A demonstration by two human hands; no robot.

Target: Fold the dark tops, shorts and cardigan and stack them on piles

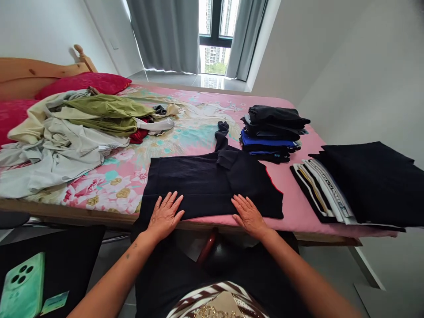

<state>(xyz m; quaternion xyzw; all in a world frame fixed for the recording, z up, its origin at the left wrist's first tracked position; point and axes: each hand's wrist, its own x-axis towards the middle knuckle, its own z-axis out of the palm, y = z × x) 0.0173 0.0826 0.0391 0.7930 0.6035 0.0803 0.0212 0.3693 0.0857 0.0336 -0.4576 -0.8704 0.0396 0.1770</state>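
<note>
A dark navy long-sleeved top (198,179) lies partly folded along the bed's near edge. One sleeve (222,132) sticks out beyond its far side, and red trim shows at its right end. My left hand (165,214) rests flat on the near left part of the fabric, fingers spread. Near the garment's right part, my right hand (250,216) lies palm down on its near edge, fingers stretched out. Neither hand grips the cloth.
Folded dark clothes (273,132) are stacked beyond the top, to the right. Another folded pile (374,185) sits at the right edge. Loose clothes (82,128) heap on the left of the floral sheet (195,132). A green phone (23,287) lies at lower left.
</note>
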